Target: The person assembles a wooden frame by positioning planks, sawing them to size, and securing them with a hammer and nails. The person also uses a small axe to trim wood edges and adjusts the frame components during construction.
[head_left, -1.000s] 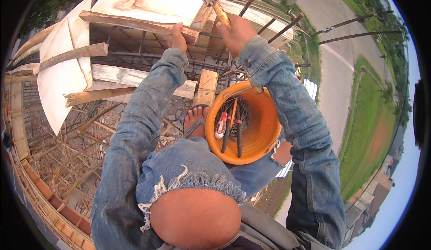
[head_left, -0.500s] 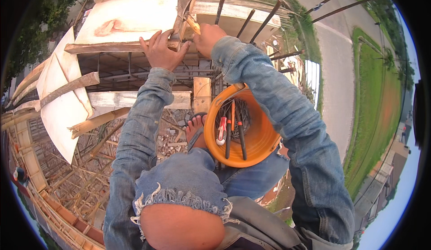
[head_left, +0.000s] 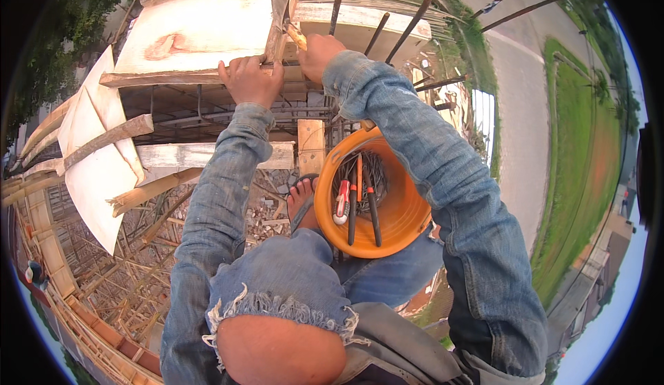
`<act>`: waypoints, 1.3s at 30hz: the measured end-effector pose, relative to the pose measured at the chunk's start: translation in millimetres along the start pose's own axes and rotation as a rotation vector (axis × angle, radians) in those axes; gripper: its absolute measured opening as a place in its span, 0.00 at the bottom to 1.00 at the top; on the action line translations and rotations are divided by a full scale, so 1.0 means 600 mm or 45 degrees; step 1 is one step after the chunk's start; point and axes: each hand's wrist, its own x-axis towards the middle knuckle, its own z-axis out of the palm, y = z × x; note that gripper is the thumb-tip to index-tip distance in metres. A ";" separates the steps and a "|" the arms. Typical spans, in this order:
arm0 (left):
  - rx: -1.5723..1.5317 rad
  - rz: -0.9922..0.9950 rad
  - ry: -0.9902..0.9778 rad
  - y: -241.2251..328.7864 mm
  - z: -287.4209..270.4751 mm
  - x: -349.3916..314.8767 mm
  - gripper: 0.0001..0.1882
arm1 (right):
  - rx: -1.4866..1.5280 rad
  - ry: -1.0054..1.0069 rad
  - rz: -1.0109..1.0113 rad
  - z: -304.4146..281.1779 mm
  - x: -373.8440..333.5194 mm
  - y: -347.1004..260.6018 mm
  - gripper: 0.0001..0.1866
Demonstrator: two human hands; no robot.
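My left hand (head_left: 253, 80) is closed over the near wooden edge strip (head_left: 169, 78) of a pale plywood panel (head_left: 207, 29), its fingertips hidden behind the wood. My right hand (head_left: 321, 56) is curled just right of the panel's corner. A short yellow-brown wooden piece (head_left: 296, 36), shaped like a handle, slants down toward that hand's fingers. What the right fingers grip is hidden. Between my arms, an orange bucket (head_left: 408, 208) holds a heap of nails (head_left: 377, 170), a red-and-white handled tool (head_left: 342, 202) and a tool with dark, orange-marked handles (head_left: 373, 215).
Several rusty steel bars (head_left: 408, 29) stick up beyond my right hand. A bent plywood sheet (head_left: 93, 150) and rough poles (head_left: 111, 139) lie at left. My foot (head_left: 301, 198) rests by a plank (head_left: 311, 143), high above a rubble-strewn area crossed by timber props (head_left: 131, 295). A road runs at right.
My left hand's fingers were spread with the thumb out; now they are folded over the panel's edge strip. The right hand has barely moved.
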 end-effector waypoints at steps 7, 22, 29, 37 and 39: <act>-0.025 0.009 0.028 -0.004 -0.002 0.001 0.21 | -0.005 -0.033 0.074 0.001 0.000 -0.017 0.21; -0.053 0.039 -0.027 -0.003 0.000 -0.004 0.19 | 0.039 0.297 0.023 0.013 0.112 -0.059 0.23; -0.093 0.060 0.016 -0.014 0.013 -0.012 0.18 | -0.019 0.487 0.055 0.050 0.172 -0.061 0.23; -0.150 0.048 0.022 -0.018 0.014 -0.009 0.22 | 0.122 0.352 0.197 0.044 0.189 -0.068 0.25; -0.125 0.077 0.013 -0.019 0.016 -0.008 0.22 | 0.146 0.359 0.226 0.041 0.187 -0.072 0.24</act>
